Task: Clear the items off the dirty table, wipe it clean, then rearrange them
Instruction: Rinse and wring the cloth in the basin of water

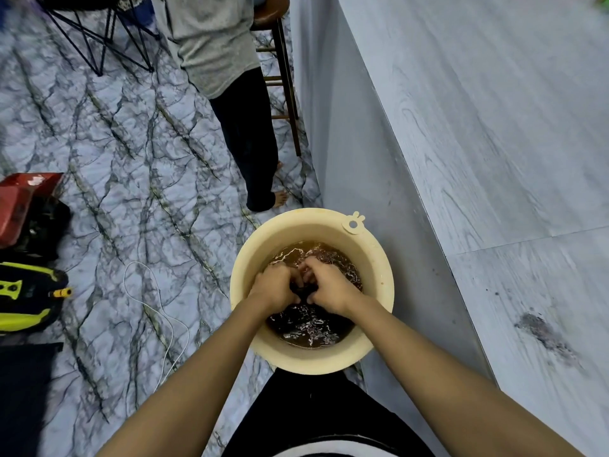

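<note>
A cream plastic basin [372, 258] sits on the floor beside the table and holds brown, rippling water [309, 328]. Both hands are inside it. My left hand [273, 286] and my right hand [329, 285] are closed side by side on a dark wet cloth [304, 291], of which only a small bunch shows between the fingers. The grey wood-grain table [494, 127] fills the right side of the view. A dark smear of dirt [543, 334] lies on its near part.
A person in a grey shirt and dark trousers [244, 127] stands barefoot just beyond the basin, by a wooden stool [283, 77]. A white cable [155, 308], a yellow-black bag [26, 295] and a red box [19, 202] lie on the marble floor at left.
</note>
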